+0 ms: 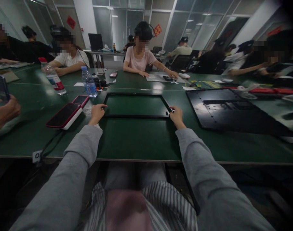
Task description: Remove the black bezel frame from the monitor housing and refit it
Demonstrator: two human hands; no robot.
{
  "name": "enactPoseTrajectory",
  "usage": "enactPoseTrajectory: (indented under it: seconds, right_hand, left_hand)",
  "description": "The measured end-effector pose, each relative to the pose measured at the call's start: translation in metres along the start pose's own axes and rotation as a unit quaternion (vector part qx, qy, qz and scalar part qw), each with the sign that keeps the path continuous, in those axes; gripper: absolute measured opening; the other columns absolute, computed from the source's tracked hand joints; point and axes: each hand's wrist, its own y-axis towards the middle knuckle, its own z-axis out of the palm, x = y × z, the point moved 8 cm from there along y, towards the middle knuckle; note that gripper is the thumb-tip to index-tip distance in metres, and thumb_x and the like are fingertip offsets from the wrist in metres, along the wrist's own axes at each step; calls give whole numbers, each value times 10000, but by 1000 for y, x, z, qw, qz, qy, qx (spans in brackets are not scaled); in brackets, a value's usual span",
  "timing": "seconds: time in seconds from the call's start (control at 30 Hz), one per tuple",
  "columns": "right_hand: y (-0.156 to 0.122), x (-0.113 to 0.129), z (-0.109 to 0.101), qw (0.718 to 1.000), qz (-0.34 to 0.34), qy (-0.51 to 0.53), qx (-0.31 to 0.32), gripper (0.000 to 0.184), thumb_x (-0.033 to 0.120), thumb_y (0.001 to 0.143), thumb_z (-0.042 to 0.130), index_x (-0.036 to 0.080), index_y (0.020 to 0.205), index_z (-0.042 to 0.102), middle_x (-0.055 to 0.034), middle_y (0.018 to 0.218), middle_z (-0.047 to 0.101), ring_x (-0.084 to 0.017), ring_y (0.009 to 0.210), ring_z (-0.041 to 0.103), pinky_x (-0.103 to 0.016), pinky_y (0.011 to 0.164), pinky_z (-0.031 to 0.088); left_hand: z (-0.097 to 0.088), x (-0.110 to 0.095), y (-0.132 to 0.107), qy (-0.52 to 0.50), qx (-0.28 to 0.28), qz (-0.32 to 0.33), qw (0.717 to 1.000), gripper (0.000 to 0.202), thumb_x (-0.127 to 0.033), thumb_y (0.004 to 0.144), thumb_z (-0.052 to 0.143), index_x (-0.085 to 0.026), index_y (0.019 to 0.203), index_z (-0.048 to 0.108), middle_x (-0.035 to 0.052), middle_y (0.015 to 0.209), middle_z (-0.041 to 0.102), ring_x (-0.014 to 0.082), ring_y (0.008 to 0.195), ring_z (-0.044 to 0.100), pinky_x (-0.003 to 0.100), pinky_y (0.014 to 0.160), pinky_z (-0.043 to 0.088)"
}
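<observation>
A thin black rectangular frame (137,95) lies flat on the green table (137,141) in front of me, with the table top showing through its middle. My left hand (96,113) pinches the frame's near left corner, fingers closed on the edge. My right hand (176,115) grips the near right corner the same way. Both arms are in grey sleeves.
Two red-edged phones (64,115) lie left of my left hand, with two water bottles (89,82) behind them. A large black panel (223,109) lies to the right. Several people sit around the table; one person's hand (3,109) holds a phone at far left.
</observation>
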Motion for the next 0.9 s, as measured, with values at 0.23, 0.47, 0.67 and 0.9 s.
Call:
enactPoseTrajectory:
  seconds: [0.23,0.47,0.67,0.9]
  right_hand:
    - [-6,20,-18,998,-39,5,-58,567,166,840,459,182,1360,684,-164,1240,702,-318,1209,627,-539,1094,495]
    - [-19,50,-45,990,-69,51,-114,716,273,1022,271,182,1730,211,-196,1417,621,-294,1244,649,-494,1067,514]
    - [-16,48,-38,992,-63,53,-100,691,228,987,325,161,1674,372,-203,1451,632,-308,1315,622,-542,1153,468]
    - [-14,27,-19,1000,18,-25,4,599,157,934,437,87,1499,623,-206,1418,693,-338,1332,632,-509,1166,471]
  left_hand:
    - [-26,-31,-6,5,-75,24,997,454,-83,915,476,-277,1147,815,93,1401,688,330,1413,533,564,1208,414]
    - [-73,-65,-26,-20,-177,21,984,404,-185,1035,475,-281,1369,680,100,1624,483,357,1544,378,608,1260,341]
    - [-70,-62,-24,14,-178,21,984,447,-140,1021,402,-269,1285,738,93,1494,615,334,1480,457,592,1238,374]
    - [-28,-30,-8,47,-57,-4,997,447,-111,959,469,-273,1174,826,86,1443,688,341,1365,562,556,1157,450]
